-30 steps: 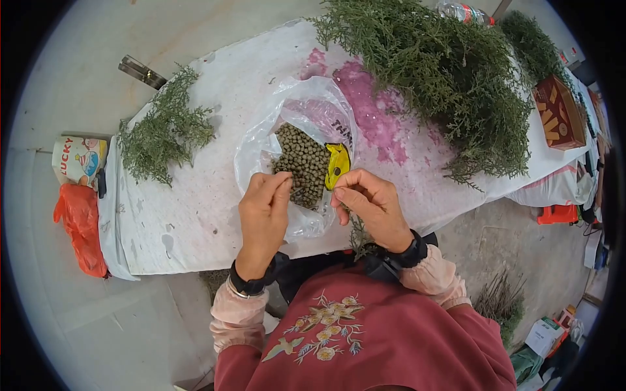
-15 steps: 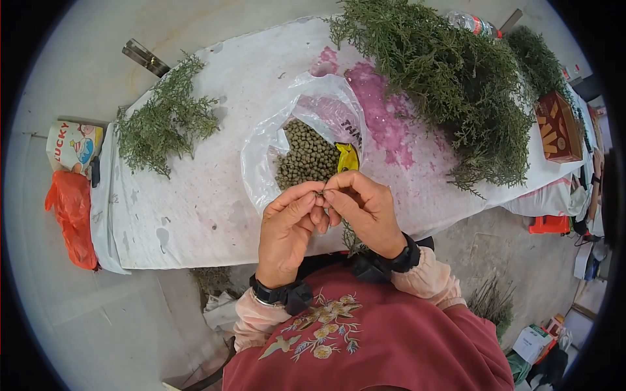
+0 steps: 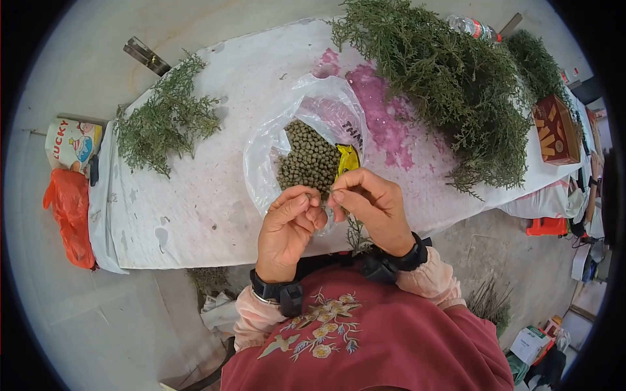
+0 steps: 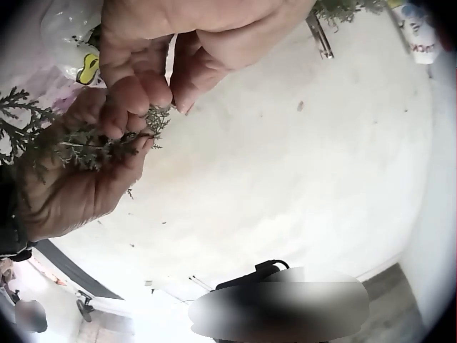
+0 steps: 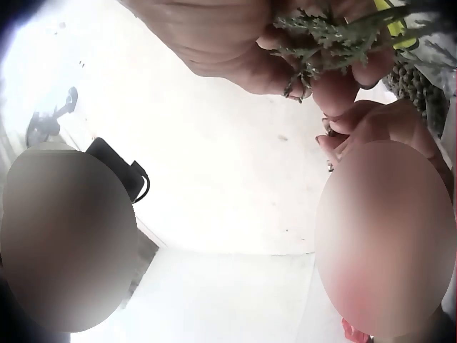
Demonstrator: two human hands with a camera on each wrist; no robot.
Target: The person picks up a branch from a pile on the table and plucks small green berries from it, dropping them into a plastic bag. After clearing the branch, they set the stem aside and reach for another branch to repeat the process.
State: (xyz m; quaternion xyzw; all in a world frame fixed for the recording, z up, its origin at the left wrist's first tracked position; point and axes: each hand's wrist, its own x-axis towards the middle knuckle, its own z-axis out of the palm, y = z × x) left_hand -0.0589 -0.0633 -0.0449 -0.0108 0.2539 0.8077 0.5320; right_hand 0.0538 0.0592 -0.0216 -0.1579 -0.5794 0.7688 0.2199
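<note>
Both hands meet at the near rim of a clear plastic bag [image 3: 257, 159] full of small round greenish-brown pieces [image 3: 308, 155]. A leafy green sprig [image 3: 357, 236] hangs beneath my right hand [image 3: 377, 212], which grips it; the right wrist view shows the sprig [image 5: 343, 43] between its fingers. My left hand [image 3: 285, 228], a small gap away, has thumb and finger pinched. Between those fingertips a small brownish piece [image 5: 328, 128] shows in the right wrist view. A yellow patch [image 3: 347, 158] lies at the bag's right side.
Leafy branches [image 3: 450, 85] are heaped at the table's back right, with a smaller bunch [image 3: 166, 117] at the left. A bottle [image 3: 474, 27] and a red-brown box [image 3: 556, 130] stand beyond the heap. A red bag [image 3: 70, 215] hangs past the left edge.
My left hand has come from over the pieces, right and toward me, to my right hand. Their fingertips met half a second ago and have parted slightly since.
</note>
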